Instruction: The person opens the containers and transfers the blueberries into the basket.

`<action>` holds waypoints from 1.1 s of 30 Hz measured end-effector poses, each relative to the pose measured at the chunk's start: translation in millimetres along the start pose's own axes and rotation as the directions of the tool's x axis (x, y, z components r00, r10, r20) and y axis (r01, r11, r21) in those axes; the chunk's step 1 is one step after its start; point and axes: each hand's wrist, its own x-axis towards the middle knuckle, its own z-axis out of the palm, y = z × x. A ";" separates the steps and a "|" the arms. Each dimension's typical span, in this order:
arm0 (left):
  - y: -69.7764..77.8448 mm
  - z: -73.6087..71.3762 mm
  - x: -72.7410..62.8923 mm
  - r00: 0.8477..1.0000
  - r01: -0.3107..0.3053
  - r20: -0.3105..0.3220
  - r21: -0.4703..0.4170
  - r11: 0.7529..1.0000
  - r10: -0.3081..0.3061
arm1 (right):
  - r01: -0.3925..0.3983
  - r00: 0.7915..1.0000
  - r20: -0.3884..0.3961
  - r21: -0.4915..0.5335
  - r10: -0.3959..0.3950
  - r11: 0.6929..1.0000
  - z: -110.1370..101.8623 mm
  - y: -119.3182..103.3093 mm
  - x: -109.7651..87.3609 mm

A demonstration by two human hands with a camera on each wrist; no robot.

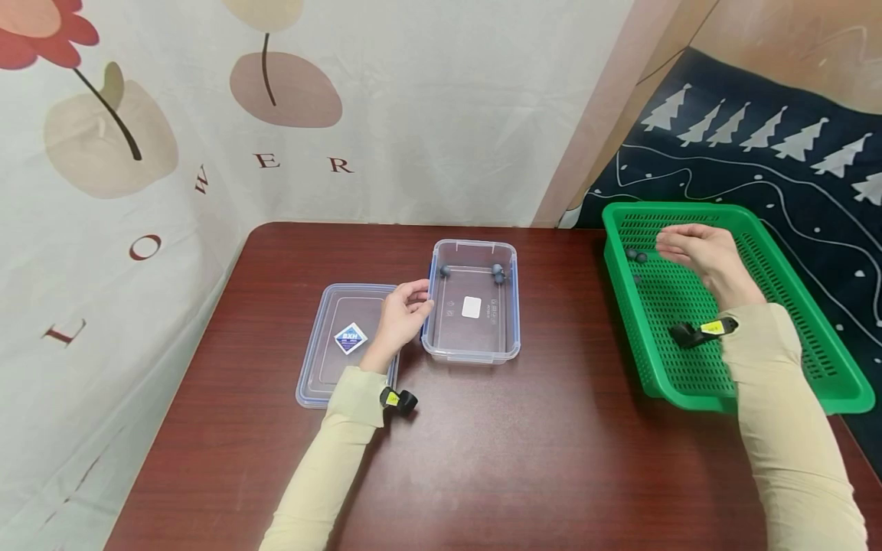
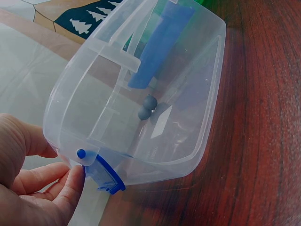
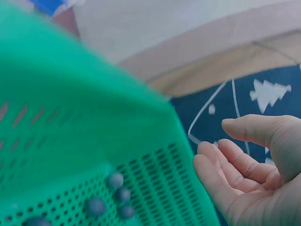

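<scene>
A clear plastic food container [image 1: 458,337] with blue side latches stands uncovered on the table, several small dark blueberries [image 1: 498,269] on its bottom. At its left side my left hand [image 1: 403,317] holds the edge, fingertips against the blue latch [image 2: 109,176] in the left wrist view. My right hand [image 1: 710,260] hovers over the green basket [image 1: 678,295]. In the right wrist view its thumb stands apart from its loosely bent fingers [image 3: 214,181], with nothing between them. More blueberries [image 3: 96,206] lie on the basket's slotted bottom.
The container's lid [image 1: 320,371], bearing a blue and white sticker [image 1: 351,338], lies flat beneath and left of my left hand. A patterned cloth [image 1: 441,115] hangs behind the brown table [image 1: 537,459]. Dark tree-print fabric [image 1: 820,222] lies beyond the basket.
</scene>
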 end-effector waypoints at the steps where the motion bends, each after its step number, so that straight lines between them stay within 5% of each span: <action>1: 0.3 0.0 -0.1 1.000 0.000 0.000 -0.001 1.000 0.000 | 0.013 1.000 0.006 0.004 -0.013 1.000 3.2 -2.2 -1.2; 13: 1.0 -0.2 -0.7 1.000 -0.011 -0.004 -0.005 1.000 0.011 | 0.121 0.989 0.081 0.032 -0.124 0.992 49.7 -19.8 -1.4; 24: 1.7 -0.5 -0.8 1.000 -0.002 0.006 -0.003 1.000 0.002 | 0.134 0.985 0.105 -0.004 -0.133 0.991 93.2 -29.0 4.6; 33: 37.8 -6.3 -13.4 0.999 -0.004 0.036 -0.006 1.000 0.004 | 0.149 0.976 0.160 0.022 -0.151 0.989 128.5 -29.7 10.4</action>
